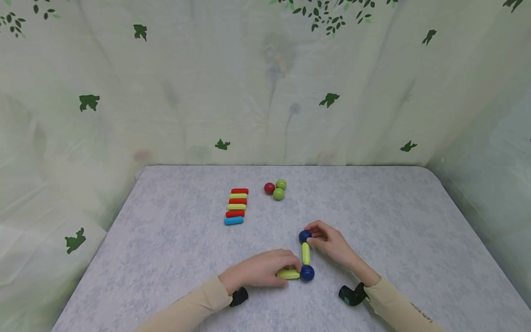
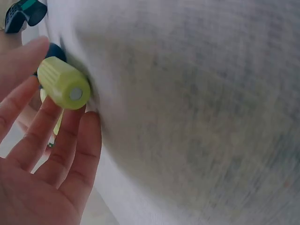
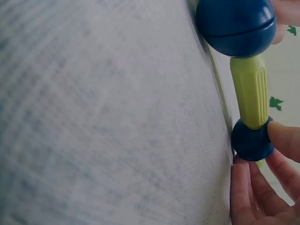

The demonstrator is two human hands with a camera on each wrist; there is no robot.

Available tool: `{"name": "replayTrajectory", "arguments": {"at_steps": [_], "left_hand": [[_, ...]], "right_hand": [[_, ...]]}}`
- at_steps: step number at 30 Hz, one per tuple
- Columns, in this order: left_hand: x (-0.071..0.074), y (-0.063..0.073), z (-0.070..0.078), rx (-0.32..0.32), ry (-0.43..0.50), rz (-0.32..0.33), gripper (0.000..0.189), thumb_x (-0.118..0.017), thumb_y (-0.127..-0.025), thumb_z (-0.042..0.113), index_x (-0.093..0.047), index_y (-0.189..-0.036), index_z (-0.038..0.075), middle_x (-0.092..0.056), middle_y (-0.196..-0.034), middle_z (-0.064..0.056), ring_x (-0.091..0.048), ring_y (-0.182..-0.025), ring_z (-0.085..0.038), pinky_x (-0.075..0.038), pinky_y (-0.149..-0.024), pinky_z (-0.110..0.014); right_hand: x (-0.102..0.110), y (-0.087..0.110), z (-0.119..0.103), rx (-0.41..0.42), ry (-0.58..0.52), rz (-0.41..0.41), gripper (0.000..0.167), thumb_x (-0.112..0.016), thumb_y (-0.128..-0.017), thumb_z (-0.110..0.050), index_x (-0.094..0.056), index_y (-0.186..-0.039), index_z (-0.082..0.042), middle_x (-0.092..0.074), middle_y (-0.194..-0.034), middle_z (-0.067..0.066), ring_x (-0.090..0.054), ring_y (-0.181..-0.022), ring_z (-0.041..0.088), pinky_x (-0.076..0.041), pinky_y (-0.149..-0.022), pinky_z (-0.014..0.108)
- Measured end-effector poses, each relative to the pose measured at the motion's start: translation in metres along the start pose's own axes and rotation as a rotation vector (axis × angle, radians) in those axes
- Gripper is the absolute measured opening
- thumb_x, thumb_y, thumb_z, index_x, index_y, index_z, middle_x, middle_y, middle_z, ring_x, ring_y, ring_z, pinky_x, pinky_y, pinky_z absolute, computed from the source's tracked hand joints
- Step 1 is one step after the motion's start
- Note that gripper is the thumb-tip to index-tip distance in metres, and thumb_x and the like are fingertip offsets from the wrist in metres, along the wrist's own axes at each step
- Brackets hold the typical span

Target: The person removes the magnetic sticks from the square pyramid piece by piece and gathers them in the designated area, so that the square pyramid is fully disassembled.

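Observation:
Two dark blue balls and two yellow-green rods form an L on the table. My left hand (image 1: 265,269) holds the sideways yellow-green rod (image 1: 288,274), fingertips close to the near blue ball (image 1: 307,273). In the left wrist view, a silver disc shows in the free end of that rod (image 2: 63,84). The upright-running yellow-green rod (image 1: 306,253) joins the near ball to the far blue ball (image 1: 304,236). With thumb and fingers, my right hand (image 1: 329,240) pinches the far ball, also low in the right wrist view as the smaller blue ball (image 3: 253,140).
Farther left, red, yellow-green and blue rods (image 1: 236,207) lie in a column. Beside them, toward the back, a red ball (image 1: 269,188) and two green balls (image 1: 279,193) sit together. A leaf-printed curtain (image 1: 249,92) hangs behind the grey table (image 1: 166,207).

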State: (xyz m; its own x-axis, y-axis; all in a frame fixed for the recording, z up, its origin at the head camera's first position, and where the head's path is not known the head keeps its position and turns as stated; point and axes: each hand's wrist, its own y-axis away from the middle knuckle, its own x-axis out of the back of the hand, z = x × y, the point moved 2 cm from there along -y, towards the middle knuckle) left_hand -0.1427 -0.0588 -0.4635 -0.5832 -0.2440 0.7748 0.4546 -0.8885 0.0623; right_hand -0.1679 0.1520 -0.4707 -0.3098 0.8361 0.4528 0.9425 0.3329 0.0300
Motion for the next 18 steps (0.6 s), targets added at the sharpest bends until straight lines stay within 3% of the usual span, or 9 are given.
{"name": "replayTrajectory", "arguments": {"at_steps": [8,18], "left_hand": [[-0.006,-0.002,0.000,-0.021,-0.094,0.033,0.030,-0.068,-0.088,0.008,-0.057,-0.114,0.019,-0.057,-0.111,0.007,-0.049,-0.095,-0.004,-0.042,-0.087,-0.016],[-0.003,-0.001,-0.002,-0.037,-0.055,0.058,0.029,-0.064,-0.090,0.008,-0.060,-0.117,0.019,-0.056,-0.107,0.008,-0.048,-0.091,-0.003,-0.042,-0.085,-0.015]], "right_hand": [[-0.001,-0.005,0.018,0.001,-0.002,0.008,0.024,-0.064,-0.092,-0.016,-0.060,-0.116,-0.011,-0.061,-0.113,0.005,-0.057,-0.104,0.023,-0.047,-0.088,0.039],[-0.002,-0.005,0.017,-0.019,-0.003,0.017,0.024,-0.064,-0.092,-0.014,-0.060,-0.115,-0.013,-0.061,-0.112,0.003,-0.057,-0.103,0.021,-0.046,-0.088,0.039]]}}
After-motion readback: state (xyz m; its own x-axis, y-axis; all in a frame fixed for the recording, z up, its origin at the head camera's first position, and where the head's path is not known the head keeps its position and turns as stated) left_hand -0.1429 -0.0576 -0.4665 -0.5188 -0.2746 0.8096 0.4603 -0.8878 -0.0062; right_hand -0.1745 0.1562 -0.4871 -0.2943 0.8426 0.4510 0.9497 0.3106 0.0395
